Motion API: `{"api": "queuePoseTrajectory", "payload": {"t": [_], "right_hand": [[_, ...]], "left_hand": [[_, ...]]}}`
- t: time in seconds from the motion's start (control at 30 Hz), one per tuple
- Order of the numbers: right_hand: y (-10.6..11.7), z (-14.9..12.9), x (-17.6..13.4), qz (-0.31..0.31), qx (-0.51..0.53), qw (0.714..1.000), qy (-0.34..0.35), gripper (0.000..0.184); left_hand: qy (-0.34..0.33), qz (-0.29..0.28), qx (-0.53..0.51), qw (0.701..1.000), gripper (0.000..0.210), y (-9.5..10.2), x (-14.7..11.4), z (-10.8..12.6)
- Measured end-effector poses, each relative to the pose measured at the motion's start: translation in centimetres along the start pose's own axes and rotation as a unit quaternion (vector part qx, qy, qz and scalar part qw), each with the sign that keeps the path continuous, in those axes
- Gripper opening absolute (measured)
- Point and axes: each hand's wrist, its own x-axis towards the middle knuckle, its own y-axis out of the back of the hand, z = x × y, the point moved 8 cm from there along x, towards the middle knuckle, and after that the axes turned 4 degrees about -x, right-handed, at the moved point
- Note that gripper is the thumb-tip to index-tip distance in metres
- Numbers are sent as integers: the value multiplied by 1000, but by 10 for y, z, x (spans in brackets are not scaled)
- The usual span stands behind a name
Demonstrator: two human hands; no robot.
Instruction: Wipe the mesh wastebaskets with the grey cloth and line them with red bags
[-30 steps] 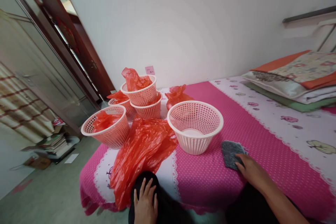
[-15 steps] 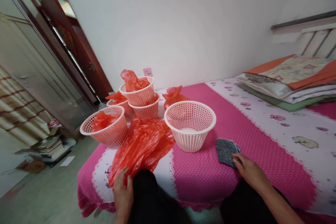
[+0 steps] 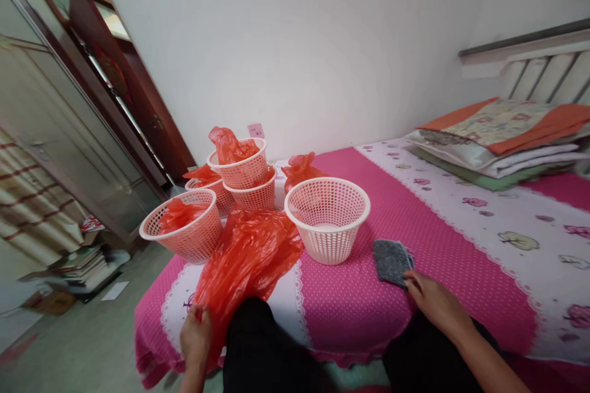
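Left hand (image 3: 195,333) moved leftward, seemingly pinching red plastic (image 3: 251,249).

The bed (image 3: 396,196) wears a pink dotted and white printed cover. Near its left edge stands a basket with red plastic inside (image 3: 198,238); toward the far left corner, another basket (image 3: 225,201) and the lower basket of a stack (image 3: 253,199). A red plastic sheet (image 3: 253,245) spreads to the near edge. Rightward come an open basket (image 3: 329,245) and a gray cloth (image 3: 389,260); a red bundle (image 3: 300,171) sits near the far edge, folded bedding (image 3: 507,163) near the far right corner.
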Motion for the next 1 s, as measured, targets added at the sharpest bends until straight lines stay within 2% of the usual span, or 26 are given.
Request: {"api": "queuePoseTrajectory", "payload": {"t": [0.17,0.33,0.47,0.6,0.7,0.73,0.83,0.9,0.93,1.0], "right_hand": [[-3,-17,-1,-14,-15,1000,9,31],[-7,-25,-2,-30,-23,999,17,30],[-9,-22,-3,-44,-25,999,15,33],[-10,-23,-4,-63,-44,997,16,35],[-10,-26,-4,-73,-51,996,19,33],[-10,-28,-5,-75,-53,996,20,33],[-8,-29,-6,-73,-57,995,24,33],[-8,-29,-6,-72,-59,995,23,33],[-7,-29,-7,-72,-60,995,23,33],[-7,-29,-7,-71,-62,995,26,32]], "left_hand": [[-49,44,-55,996,25,28,-10,21],[-81,49,-150,984,27,56,-26,33],[-47,54,-192,979,34,71,-38,19],[35,56,-232,970,32,79,-53,-8],[130,6,-289,948,32,74,-72,-25],[175,-27,-329,928,33,68,-80,-29],[316,-136,-432,833,35,47,-108,-34],[361,-191,-453,793,35,39,-120,-32],[357,-207,-455,789,35,38,-122,-30],[291,-189,-459,818,36,44,-114,-26]]}}
